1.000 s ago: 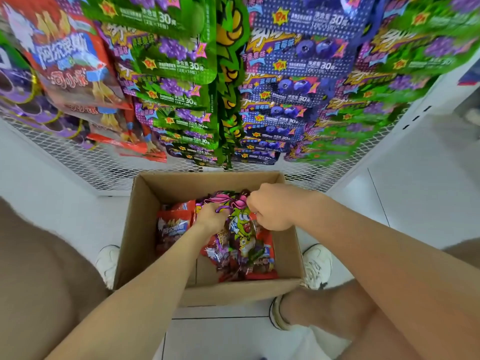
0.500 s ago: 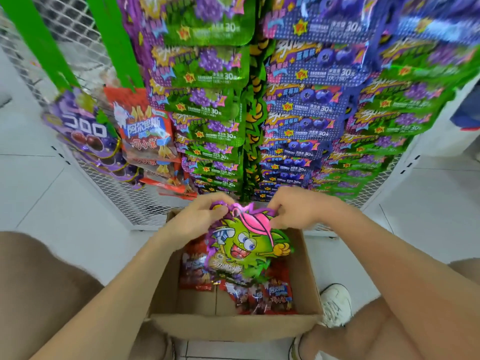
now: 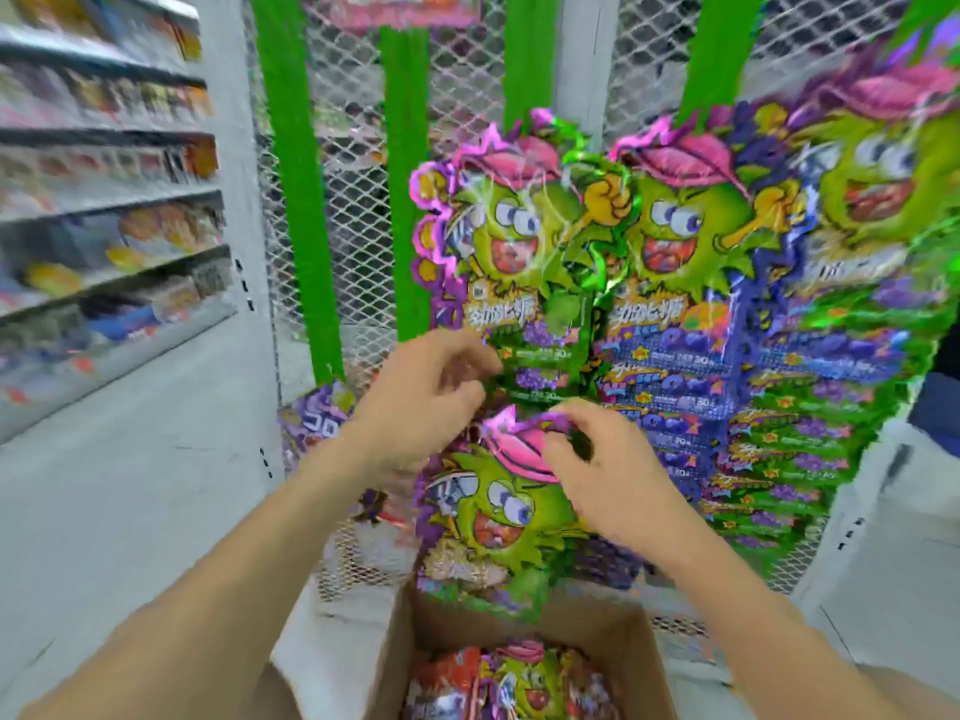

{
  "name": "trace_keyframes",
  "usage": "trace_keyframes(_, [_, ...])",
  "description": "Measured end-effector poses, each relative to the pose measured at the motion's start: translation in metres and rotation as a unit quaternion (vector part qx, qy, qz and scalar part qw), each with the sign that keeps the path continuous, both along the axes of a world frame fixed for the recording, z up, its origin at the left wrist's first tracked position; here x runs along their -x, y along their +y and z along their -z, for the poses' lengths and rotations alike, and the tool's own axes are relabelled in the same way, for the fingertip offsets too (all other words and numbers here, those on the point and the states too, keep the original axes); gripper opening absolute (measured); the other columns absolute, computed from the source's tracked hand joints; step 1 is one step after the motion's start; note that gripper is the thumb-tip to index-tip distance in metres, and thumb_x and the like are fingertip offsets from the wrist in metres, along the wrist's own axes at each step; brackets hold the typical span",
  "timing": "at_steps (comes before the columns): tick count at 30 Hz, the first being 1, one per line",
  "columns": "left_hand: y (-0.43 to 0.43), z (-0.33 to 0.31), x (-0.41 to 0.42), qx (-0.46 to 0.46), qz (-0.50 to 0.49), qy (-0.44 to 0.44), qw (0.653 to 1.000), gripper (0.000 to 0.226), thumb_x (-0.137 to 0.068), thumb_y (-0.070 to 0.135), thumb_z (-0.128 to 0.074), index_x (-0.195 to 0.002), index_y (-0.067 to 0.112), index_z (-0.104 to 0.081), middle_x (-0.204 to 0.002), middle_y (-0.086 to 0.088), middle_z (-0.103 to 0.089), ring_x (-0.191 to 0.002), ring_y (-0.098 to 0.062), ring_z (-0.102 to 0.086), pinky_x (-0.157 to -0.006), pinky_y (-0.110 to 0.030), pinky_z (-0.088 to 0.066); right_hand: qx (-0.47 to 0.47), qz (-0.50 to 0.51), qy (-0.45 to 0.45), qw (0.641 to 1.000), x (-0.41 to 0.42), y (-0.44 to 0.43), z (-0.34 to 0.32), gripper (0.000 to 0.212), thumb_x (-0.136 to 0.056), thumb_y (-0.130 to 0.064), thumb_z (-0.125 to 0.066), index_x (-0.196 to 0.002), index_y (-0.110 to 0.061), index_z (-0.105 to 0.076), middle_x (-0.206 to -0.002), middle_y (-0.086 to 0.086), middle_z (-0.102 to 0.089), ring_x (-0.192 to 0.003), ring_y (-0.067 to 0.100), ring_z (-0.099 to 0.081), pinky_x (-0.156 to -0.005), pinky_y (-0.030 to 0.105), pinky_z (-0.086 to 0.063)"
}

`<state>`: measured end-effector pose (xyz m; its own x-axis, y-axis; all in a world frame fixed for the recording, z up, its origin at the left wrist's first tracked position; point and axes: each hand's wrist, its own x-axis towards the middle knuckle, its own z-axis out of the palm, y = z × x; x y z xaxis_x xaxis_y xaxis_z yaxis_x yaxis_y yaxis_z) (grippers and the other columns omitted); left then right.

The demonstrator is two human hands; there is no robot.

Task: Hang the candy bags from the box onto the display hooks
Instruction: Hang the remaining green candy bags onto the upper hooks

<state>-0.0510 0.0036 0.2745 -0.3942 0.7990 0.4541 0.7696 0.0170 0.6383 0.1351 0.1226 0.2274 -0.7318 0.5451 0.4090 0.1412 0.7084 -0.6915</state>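
A green candy bag [image 3: 491, 517] with a cartoon face and a pink leaf top hangs between my hands, above the cardboard box [image 3: 524, 618]. My right hand [image 3: 597, 475] pinches its pink top edge. My left hand [image 3: 421, 402] is curled at the bag's upper left corner, and the contact is partly hidden. Matching bags [image 3: 498, 241] hang in rows on the display just behind and above my hands. The hooks themselves are hidden by these bags. More bags [image 3: 519, 683] lie in the box.
The display is a white wire mesh panel [image 3: 467, 70] with green vertical strips [image 3: 291, 174]. Blue and green bags [image 3: 779, 407] fill its right side. Stocked store shelves [image 3: 104, 200] run along the left. A white post [image 3: 883, 537] stands at the right.
Both hands have lifted the green bag out of the box and up in front of the hanging rows. My view has tilted upward from the box to the display.
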Motion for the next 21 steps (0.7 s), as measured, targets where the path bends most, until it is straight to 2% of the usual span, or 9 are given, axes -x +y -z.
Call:
trace_keyframes(3, [0.012,-0.069,-0.002,-0.120,-0.047,-0.010,0.992,0.037,-0.083,0.017,-0.053,-0.112,0.022,-0.076,-0.106,0.008,-0.076,-0.096,-0.007,-0.068,-0.087,-0.018,-0.052,-0.066,-0.005,0.030,0.997,0.006,0.001,-0.065,0.022,-0.099,-0.031,-0.059,-0.079,-0.023,-0.058,-0.059,-0.010,-0.049,-0.055,0.009,-0.038,-0.055,0.033,-0.032])
trace_keyframes(6, [0.028,-0.132,0.004,-0.171,-0.075,0.016,0.982,0.048,-0.082,0.020,-0.047,-0.122,0.023,-0.074,-0.116,0.007,-0.074,-0.107,-0.009,-0.067,-0.098,-0.027,-0.053,-0.132,0.010,0.046,0.990,0.014,0.014,-0.131,0.016,-0.100,-0.035,-0.065,-0.092,-0.024,-0.072,-0.063,-0.007,-0.058,-0.061,0.015,-0.052,-0.059,0.029,-0.040])
trace_keyframes(8, [0.042,-0.167,0.007,-0.174,-0.080,0.018,0.981,0.064,-0.074,0.018,-0.040,-0.131,0.017,-0.069,-0.123,0.003,-0.071,-0.113,-0.013,-0.066,-0.107,-0.034,-0.051,-0.195,0.055,0.067,0.977,0.024,0.027,-0.168,0.022,-0.098,-0.044,-0.064,-0.088,-0.026,-0.071,-0.070,-0.004,-0.061,-0.073,0.022,-0.059,-0.073,0.038,-0.049])
trace_keyframes(11, [0.065,-0.205,0.015,-0.170,-0.056,-0.052,0.982,0.077,-0.065,0.015,-0.039,-0.138,0.005,-0.059,-0.121,-0.003,-0.066,-0.115,-0.019,-0.064,-0.109,-0.036,-0.051,-0.239,0.141,0.075,0.958,0.043,0.042,-0.213,0.023,-0.099,-0.048,-0.059,-0.112,-0.034,-0.071,-0.099,-0.006,-0.072,-0.106,0.030,-0.065,-0.096,0.054,-0.048])
trace_keyframes(13, [0.074,-0.219,0.015,-0.155,-0.062,-0.076,0.983,0.070,-0.066,0.014,-0.044,-0.134,0.006,-0.061,-0.121,-0.006,-0.068,-0.116,-0.020,-0.065,-0.108,-0.040,-0.053,-0.256,0.184,0.081,0.945,0.054,0.053,-0.235,0.027,-0.102,-0.045,-0.055,-0.122,-0.032,-0.067,-0.115,-0.001,-0.073,-0.118,0.032,-0.062,-0.103,0.056,-0.042])
trace_keyframes(15, [0.081,-0.228,0.017,-0.128,-0.076,-0.081,0.986,0.042,-0.074,0.010,-0.052,-0.113,0.013,-0.067,-0.105,-0.007,-0.068,-0.099,-0.020,-0.064,-0.091,-0.038,-0.058,-0.272,0.201,0.087,0.937,0.062,0.060,-0.252,0.026,-0.103,-0.044,-0.053,-0.121,-0.028,-0.065,-0.117,0.002,-0.072,-0.120,0.035,-0.060,-0.101,0.053,-0.040])
trace_keyframes(17, [0.087,-0.238,0.020,-0.120,-0.088,-0.101,0.984,0.018,-0.087,0.011,-0.055,-0.098,0.011,-0.069,-0.088,-0.005,-0.065,-0.079,-0.019,-0.060,-0.065,-0.027,-0.048,-0.270,0.211,0.073,0.937,0.070,0.066,-0.265,0.025,-0.106,-0.042,-0.053,-0.121,-0.027,-0.064,-0.118,0.002,-0.071,-0.120,0.033,-0.059,-0.096,0.047,-0.033])
trace_keyframes(19, [0.089,-0.244,0.027,-0.121,-0.068,-0.151,0.979,0.016,-0.096,0.016,-0.058,-0.082,0.014,-0.065,-0.075,0.001,-0.060,-0.058,-0.011,-0.058,-0.048,-0.020,-0.043,-0.255,0.201,0.061,0.944,0.078,0.069,-0.273,0.026,-0.107,-0.041,-0.052,-0.123,-0.024,-0.064,-0.120,0.003,-0.069,-0.120,0.031,-0.058,-0.095,0.045,-0.031])
trace_keyframes(21, [0.089,-0.247,0.033,-0.132,-0.033,-0.212,0.968,0.026,-0.100,0.018,-0.056,-0.074,0.022,-0.056,-0.064,0.007,-0.054,-0.044,-0.006,-0.049,-0.043,-0.018,-0.035,-0.250,0.174,0.071,0.950,0.086,0.073,-0.279,0.025,-0.107,-0.039,-0.052,-0.121,-0.022,-0.064,-0.118,0.004,-0.068,-0.117,0.032,-0.059,-0.102,0.048,-0.039])
